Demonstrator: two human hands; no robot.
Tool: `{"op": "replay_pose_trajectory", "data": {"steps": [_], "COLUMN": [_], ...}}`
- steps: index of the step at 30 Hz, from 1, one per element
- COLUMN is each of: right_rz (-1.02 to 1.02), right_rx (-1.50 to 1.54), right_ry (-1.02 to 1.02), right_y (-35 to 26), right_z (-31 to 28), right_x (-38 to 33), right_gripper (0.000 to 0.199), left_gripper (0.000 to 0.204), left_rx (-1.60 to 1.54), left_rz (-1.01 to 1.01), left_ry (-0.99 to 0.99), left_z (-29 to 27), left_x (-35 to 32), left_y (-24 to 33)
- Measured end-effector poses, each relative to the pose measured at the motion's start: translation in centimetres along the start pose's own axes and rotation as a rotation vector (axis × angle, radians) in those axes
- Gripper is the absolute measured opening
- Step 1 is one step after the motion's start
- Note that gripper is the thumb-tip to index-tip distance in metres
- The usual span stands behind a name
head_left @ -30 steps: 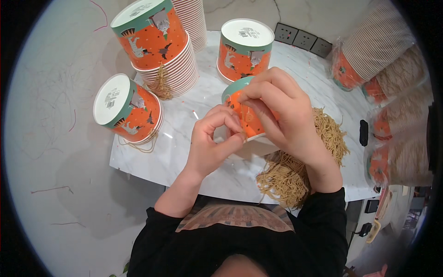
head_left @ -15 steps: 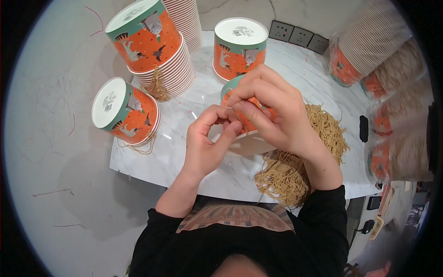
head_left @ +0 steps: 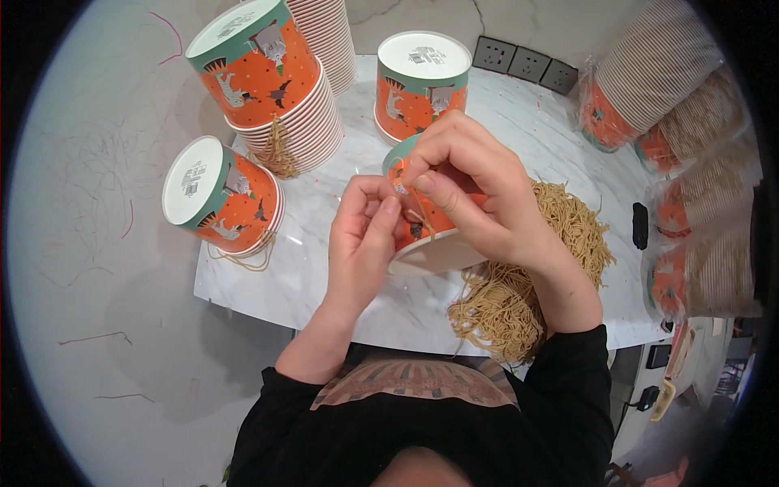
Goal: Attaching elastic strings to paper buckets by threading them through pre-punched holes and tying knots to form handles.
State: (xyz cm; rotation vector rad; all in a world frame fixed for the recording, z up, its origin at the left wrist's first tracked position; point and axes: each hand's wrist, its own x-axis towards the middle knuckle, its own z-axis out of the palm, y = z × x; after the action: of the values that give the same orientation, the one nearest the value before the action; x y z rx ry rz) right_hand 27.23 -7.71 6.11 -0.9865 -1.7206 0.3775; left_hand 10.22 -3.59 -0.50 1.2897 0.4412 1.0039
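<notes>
A paper bucket (head_left: pixel 418 230), orange with a green band, lies tilted between my hands, its pale rim toward me. A thin tan cord (head_left: pixel 427 217) runs across its side to the rim. My right hand (head_left: pixel 483 191) pinches the cord between thumb and forefinger above the bucket. On the other side, my left hand (head_left: pixel 361 231) has its thumb and forefinger closed at the cord, and its other fingertips rest by the bucket's side; the exact grip is partly hidden. A tangled heap of tan cord (head_left: pixel 499 312) lies beside my right forearm.
Upside-down buckets stand at the back (head_left: pixel 423 97) and at the left (head_left: pixel 231 199). Behind the left one rises a tall stack of buckets (head_left: pixel 276 89) with cord strands hanging on it. Bagged bucket stacks (head_left: pixel 657 69) line the right side. Wall sockets (head_left: pixel 526 62) sit behind the marble-patterned table (head_left: pixel 268 284).
My left thumb has drawn back from the rim, up and to the left. My right fingers have lifted slightly, and more of the bucket's side and the cord shows.
</notes>
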Motion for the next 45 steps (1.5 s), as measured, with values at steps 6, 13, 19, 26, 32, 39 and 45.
{"op": "replay_pose_trajectory", "data": {"steps": [6,13,19,26,32,39,45], "right_rz": [0.018,0.077,0.018,-0.068,-0.067,-0.139,0.203], "right_rx": [0.032,0.102,0.072,-0.024,-0.055,-0.074,-0.055], "right_ry": [-0.008,-0.003,0.023,-0.01,0.055,0.092,0.177], "right_y": [0.4,0.3,0.2,0.0,-0.7,-0.6,-1.1], "right_z": [0.0,0.0,0.0,0.2,-1.1,-2.5,-4.8], "right_x": [-0.1,-0.1,-0.1,-0.2,0.0,0.2,0.2], "right_gripper": [0.004,0.005,0.008,0.011,0.011,0.015,0.02], "left_gripper": [0.013,0.014,0.008,0.011,0.022,0.019,0.008], "left_rx": [-0.179,0.345,0.352,0.299,0.443,0.744,0.833], "left_rz": [-0.1,0.17,0.177,0.105,0.248,0.516,0.472], "left_ry": [-0.019,-0.117,-0.116,-0.155,-0.1,-0.051,0.255], "left_z": [-0.7,-1.0,-1.4,-2.0,-1.0,-0.5,-3.1], "left_x": [0.0,0.3,0.6,0.6,0.6,1.1,2.5], "left_y": [0.2,0.4,1.2,1.2,1.5,2.1,2.9]}}
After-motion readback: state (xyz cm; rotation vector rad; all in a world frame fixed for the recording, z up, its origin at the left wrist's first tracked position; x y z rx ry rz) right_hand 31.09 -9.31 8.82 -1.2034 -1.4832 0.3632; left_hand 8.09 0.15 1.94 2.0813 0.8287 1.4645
